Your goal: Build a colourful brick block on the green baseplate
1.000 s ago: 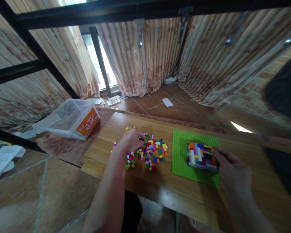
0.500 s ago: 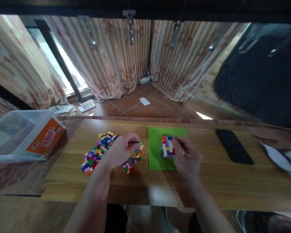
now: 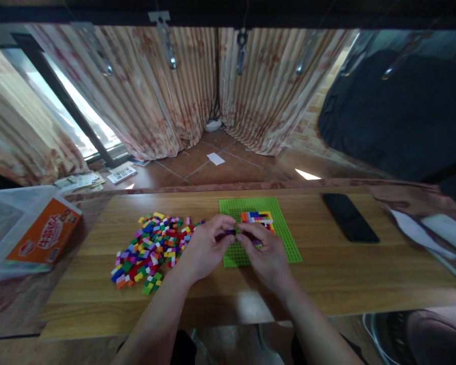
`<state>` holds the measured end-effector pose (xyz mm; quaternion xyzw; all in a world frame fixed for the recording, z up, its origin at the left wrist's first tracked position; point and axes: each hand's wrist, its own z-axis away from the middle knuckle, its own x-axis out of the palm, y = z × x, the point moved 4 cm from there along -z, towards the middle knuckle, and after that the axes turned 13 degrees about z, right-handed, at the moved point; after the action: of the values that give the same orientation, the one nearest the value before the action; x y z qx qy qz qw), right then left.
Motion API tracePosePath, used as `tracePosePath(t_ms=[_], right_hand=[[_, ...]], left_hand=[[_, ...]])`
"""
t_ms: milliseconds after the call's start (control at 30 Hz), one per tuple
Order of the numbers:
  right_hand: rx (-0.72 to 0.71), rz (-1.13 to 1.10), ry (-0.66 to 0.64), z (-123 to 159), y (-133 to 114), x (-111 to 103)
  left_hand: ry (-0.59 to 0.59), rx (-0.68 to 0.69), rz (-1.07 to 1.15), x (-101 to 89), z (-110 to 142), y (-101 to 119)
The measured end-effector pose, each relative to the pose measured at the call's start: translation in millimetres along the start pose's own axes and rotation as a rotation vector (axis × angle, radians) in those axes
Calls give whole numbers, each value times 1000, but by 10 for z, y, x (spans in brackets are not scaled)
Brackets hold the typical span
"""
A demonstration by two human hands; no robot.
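Note:
My left hand (image 3: 212,244) and my right hand (image 3: 264,249) meet fingertip to fingertip over the green baseplate (image 3: 285,223). Both are pinched closed around small toy bricks (image 3: 234,231); a dark one and a green one seem to show between the fingers, mostly hidden. Just behind my right hand, a block of multicoloured bricks (image 3: 256,217) sits on the baseplate, its near part covered by that hand. To the left of my left hand spreads a loose pile of small toy bricks (image 3: 152,248) in many colours.
A black phone (image 3: 349,218) lies on the wooden table (image 3: 327,274) at the right, with white papers (image 3: 418,233) beyond it. At the far left stands a translucent plastic box (image 3: 7,223) with an orange label. Curtains (image 3: 155,96) hang behind the table.
My left hand has moved right, from the brick pile to the baseplate. My right hand has moved left off the brick block to meet it. The camera view has shifted.

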<state>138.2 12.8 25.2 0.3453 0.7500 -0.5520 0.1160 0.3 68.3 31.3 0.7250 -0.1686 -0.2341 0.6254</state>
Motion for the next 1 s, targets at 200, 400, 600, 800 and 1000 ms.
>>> tracePosePath(t_ms=[200, 400, 600, 800, 1000], right_hand=[[-50, 72, 1, -6, -16, 34], [-35, 125, 75, 10, -18, 41], [-13, 157, 129, 22, -30, 32], [117, 98, 246, -50, 181, -202], [301, 105, 302, -109, 531, -551]], left_hand=[[95, 47, -44, 68, 3, 40], [205, 54, -31, 98, -14, -27], [271, 62, 22, 163, -31, -42], [300, 83, -155, 47, -58, -76], [193, -82, -429, -325, -60, -142]])
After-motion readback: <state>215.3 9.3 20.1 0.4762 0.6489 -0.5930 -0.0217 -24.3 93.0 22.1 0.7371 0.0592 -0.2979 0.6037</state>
